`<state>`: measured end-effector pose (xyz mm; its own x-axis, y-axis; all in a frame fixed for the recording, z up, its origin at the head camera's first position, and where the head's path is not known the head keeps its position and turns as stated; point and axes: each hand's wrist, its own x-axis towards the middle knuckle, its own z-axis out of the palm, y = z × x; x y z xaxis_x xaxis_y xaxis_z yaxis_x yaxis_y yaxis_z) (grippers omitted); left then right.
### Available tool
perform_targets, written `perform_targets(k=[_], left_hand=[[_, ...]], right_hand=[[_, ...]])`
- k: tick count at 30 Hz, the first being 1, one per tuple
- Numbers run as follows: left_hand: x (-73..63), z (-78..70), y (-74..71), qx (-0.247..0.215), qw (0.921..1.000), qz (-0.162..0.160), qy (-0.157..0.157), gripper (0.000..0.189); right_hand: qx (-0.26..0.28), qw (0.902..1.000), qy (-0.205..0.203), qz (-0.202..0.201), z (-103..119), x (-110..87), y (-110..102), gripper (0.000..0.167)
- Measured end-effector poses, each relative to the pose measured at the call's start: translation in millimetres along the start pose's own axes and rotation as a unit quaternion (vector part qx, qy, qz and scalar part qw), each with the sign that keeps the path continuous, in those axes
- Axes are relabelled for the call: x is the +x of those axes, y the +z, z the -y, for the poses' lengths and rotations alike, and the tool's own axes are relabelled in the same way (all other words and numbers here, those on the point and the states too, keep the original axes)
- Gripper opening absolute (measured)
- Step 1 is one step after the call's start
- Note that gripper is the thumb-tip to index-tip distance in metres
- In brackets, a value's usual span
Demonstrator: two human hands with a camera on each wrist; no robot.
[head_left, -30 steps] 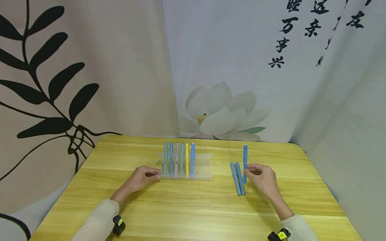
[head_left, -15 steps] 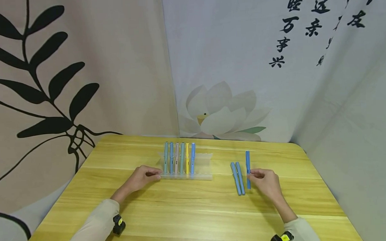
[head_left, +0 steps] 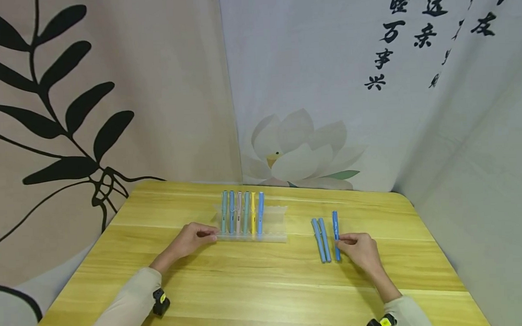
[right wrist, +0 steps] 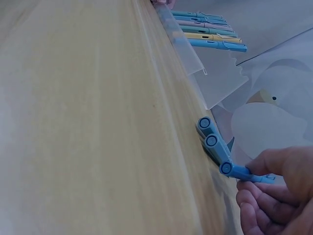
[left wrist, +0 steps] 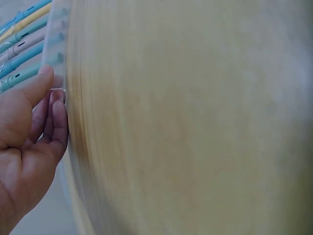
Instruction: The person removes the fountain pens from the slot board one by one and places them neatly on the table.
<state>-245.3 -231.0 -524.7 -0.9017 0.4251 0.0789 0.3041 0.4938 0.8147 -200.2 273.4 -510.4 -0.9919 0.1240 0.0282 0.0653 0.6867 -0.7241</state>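
Left hand (head_left: 197, 240) — thumb and fingers pinching left end of clear holder (head_left: 275, 222). Six pens (head_left: 246, 214) side by side in holder. Farther right, two blue pens (head_left: 318, 241) on wooden table (head_left: 256, 288). Just beside them, third blue pen (head_left: 335, 225) — pinched by thumb and fingers of right hand (head_left: 362, 251).

Tabletop (head_left: 265, 287) is yellowish wood grain with rounded back corners, sitting right by some fabric-looking backdrops. The left backdrop (head_left: 176, 89) is beige with a big black leafy plant print (head_left: 79, 109); the right backdrop (head_left: 300, 51) is paler, bluish-white, with a huge faded lotus (head_left: 301, 154) and black Chinese characters (head_left: 382, 58) up top. Light's pretty soft, bit of sheen on the wood.
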Motion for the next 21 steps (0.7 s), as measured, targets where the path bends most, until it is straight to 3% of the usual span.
perform_targets(k=[21], left_hand=[[0.2,2.0,0.0,0.009,1.0,-0.002,-0.001,0.033]], right_hand=[[-0.022,0.9997,0.01,0.0,0.2,0.9,3.7,0.022]])
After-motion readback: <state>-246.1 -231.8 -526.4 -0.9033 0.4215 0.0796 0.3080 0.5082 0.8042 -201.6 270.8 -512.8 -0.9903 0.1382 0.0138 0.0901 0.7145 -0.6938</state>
